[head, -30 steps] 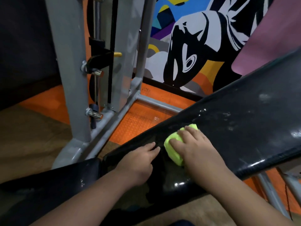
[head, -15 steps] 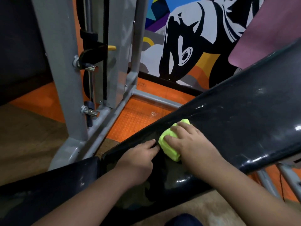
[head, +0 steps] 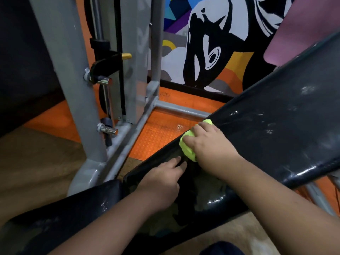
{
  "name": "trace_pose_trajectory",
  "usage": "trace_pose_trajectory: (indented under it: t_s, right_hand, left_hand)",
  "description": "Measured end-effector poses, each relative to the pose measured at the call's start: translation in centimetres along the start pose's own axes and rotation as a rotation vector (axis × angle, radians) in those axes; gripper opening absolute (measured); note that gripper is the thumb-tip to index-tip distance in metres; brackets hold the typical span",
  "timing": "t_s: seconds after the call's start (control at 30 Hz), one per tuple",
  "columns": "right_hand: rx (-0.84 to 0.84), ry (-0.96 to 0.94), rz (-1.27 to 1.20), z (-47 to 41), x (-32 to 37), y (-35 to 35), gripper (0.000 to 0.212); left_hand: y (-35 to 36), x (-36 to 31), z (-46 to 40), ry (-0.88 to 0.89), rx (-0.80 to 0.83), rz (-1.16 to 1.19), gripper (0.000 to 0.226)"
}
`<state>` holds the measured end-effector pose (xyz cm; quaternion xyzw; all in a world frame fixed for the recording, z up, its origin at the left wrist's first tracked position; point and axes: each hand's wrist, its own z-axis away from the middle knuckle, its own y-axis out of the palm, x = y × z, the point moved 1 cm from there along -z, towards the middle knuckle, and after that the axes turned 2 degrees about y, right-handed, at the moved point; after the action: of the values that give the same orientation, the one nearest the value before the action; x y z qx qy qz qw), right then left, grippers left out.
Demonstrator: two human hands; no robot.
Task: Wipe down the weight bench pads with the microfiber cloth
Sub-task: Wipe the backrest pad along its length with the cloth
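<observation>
The black inclined back pad (head: pixel 272 129) of the weight bench runs from lower middle up to the right, scuffed with pale marks. The flat seat pad (head: pixel 73 214) lies at lower left. My right hand (head: pixel 209 144) presses a bunched lime-green microfiber cloth (head: pixel 187 150) against the back pad's far edge, fingers curled over it. My left hand (head: pixel 161 183) rests on the lower end of the back pad, fingertips close to the cloth, fingers fairly straight and holding nothing.
A grey steel rack frame (head: pixel 73 92) with chrome pegs (head: pixel 108 130) and a black catch stands close on the left. Orange rubber flooring (head: pixel 161 135) lies beyond the bench. A painted mural wall (head: pixel 211 52) is behind. The bench's grey leg (head: pixel 316 196) shows at right.
My right hand has slid the cloth up and toward the far edge of the back pad. My left hand stays on the pad's lower end.
</observation>
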<state>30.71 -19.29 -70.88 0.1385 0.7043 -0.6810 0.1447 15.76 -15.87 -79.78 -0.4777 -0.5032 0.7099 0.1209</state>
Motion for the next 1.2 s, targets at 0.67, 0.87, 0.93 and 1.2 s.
trace_pose_trajectory:
  t_s: [0.67, 0.87, 0.93, 1.2]
  right_hand:
    - [0.062, -0.026, -0.001, -3.8, -0.3, 0.8, 0.05]
    - [0.051, 0.019, -0.035, -4.1, -1.8, 0.7, 0.047]
    - [0.054, 0.04, -0.023, -5.2, -0.8, 0.3, 0.051]
    - [0.126, 0.072, -0.096, -5.8, -1.8, -0.2, 0.05]
  left_hand:
    - [0.4, 0.4, 0.1, 0.05, -0.033, -0.043, 0.074]
    - [0.6, 0.3, 0.4, 0.066, -0.053, -0.014, 0.078]
    - [0.5, 0.4, 0.4, 0.06, -0.051, 0.021, 0.076]
    - [0.3, 2.7, 1.5, -0.09, -0.081, 0.178, 0.068]
